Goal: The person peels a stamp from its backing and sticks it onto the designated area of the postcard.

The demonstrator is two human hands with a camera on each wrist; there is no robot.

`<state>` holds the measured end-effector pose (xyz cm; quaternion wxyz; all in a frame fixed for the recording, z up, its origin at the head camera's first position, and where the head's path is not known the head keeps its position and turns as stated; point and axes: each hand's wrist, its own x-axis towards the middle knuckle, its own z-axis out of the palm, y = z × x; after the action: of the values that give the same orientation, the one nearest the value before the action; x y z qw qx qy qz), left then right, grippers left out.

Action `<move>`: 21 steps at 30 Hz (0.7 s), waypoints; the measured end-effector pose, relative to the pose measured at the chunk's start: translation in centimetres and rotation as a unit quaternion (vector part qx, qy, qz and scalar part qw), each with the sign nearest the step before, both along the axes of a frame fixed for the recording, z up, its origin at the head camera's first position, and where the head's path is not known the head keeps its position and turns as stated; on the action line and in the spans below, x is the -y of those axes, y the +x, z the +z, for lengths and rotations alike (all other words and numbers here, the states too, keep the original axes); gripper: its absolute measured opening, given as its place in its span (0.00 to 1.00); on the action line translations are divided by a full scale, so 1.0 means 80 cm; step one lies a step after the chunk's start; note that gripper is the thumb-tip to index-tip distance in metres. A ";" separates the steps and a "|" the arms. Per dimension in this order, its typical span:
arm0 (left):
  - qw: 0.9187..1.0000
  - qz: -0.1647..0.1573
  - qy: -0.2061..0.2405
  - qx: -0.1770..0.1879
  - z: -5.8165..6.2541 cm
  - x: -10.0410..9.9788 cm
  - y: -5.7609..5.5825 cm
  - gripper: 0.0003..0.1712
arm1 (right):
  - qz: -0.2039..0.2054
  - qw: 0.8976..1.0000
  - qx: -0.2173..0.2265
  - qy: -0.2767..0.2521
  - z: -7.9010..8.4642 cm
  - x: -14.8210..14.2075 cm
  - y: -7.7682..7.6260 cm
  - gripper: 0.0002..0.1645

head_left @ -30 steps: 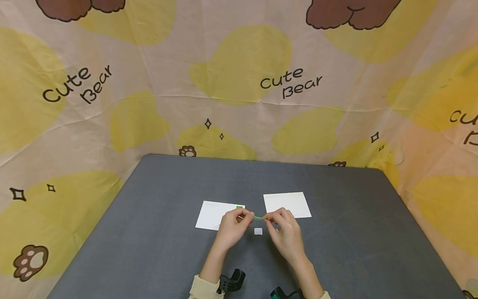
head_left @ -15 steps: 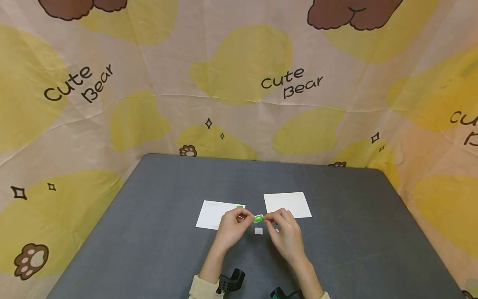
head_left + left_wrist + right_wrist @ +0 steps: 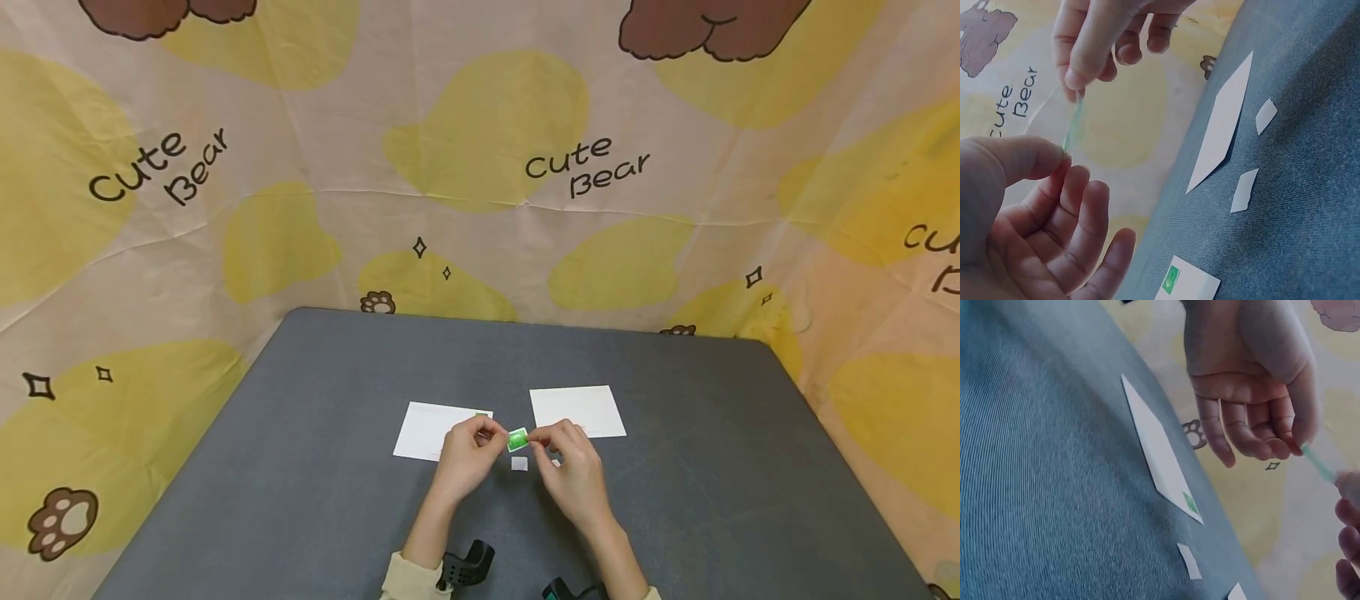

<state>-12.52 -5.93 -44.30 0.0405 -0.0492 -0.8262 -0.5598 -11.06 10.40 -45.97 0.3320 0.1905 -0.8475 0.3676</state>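
Note:
A small green stamp (image 3: 517, 440) with a pale edge is held up above the table between both hands. My left hand (image 3: 467, 458) pinches its left edge between thumb and forefinger, and my right hand (image 3: 576, 468) pinches the right edge. Seen from the left wrist, the stamp (image 3: 1072, 124) is almost edge-on, with the other left fingers loosely bent below it. The right wrist view shows the stamp (image 3: 1319, 464) as a thin pale green strip. Behind the left hand lies a white envelope (image 3: 423, 429), bearing a similar green stamp (image 3: 1171, 279) at its corner.
A second white envelope-like sheet (image 3: 577, 408) lies behind the right hand. One small white paper square (image 3: 519, 463) is on the grey table (image 3: 360, 358) below the stamp; another white piece (image 3: 1266, 116) lies near it. A patterned cloth (image 3: 480, 125) hangs beyond the table.
The stamp has turned from nearly edge-on to showing its green face to the head view. Both hands keep their pinch and have barely moved.

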 end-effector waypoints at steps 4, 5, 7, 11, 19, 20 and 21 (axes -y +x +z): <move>1.000 0.015 0.000 0.000 0.001 0.000 0.000 0.03 | 0.005 0.999 0.019 -0.050 -0.001 0.001 0.000 0.15; 1.000 0.019 -0.001 0.000 0.001 -0.001 0.000 0.03 | 0.005 0.998 0.029 -0.063 0.000 0.002 0.000 0.14; 1.000 0.027 -0.002 -0.001 0.002 -0.001 0.000 0.03 | 0.002 0.995 0.054 -0.086 0.000 0.002 0.002 0.13; 0.999 0.040 -0.001 -0.001 0.002 -0.002 0.000 0.03 | -0.012 0.986 0.123 -0.112 0.000 0.003 0.004 0.09; 0.999 0.047 0.007 0.000 0.002 -0.007 -0.001 0.03 | -0.010 0.975 0.189 -0.116 -0.002 0.006 0.005 0.08; 0.999 0.047 0.007 0.000 0.002 -0.007 -0.001 0.03 | -0.009 0.975 0.189 -0.115 -0.002 0.006 0.005 0.08; 0.999 0.047 0.007 0.000 0.002 -0.008 -0.001 0.03 | -0.009 0.975 0.189 -0.115 -0.002 0.007 0.005 0.07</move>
<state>-12.57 -5.32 -44.17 0.0668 -0.0103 -0.8237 -0.5630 -10.66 9.86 -46.14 0.1885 0.0700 -0.8488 0.4889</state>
